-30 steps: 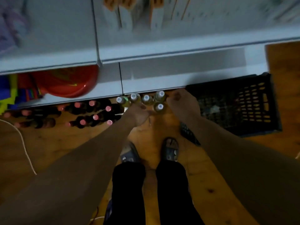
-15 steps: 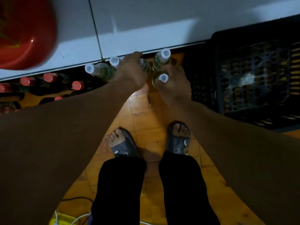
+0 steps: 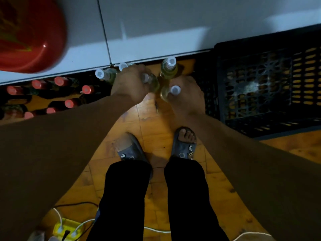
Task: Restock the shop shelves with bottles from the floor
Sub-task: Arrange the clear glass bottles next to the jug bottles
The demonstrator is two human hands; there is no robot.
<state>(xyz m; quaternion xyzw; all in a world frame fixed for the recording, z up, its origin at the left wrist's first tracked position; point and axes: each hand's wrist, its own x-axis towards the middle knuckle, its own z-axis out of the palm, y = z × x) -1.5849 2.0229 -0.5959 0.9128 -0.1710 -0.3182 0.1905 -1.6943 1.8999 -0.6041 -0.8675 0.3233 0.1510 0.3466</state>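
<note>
Pale-capped bottles (image 3: 169, 67) stood at the shelf base (image 3: 139, 49); since a moment before, left hand (image 3: 129, 84) and right hand (image 3: 185, 96) had apparently closed on two, ready to lift.

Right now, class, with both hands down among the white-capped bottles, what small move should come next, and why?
Probably lift both straight up: the left hand and right hand each seem closed around a white-capped bottle, standing close to the others under the shelf edge.
</note>
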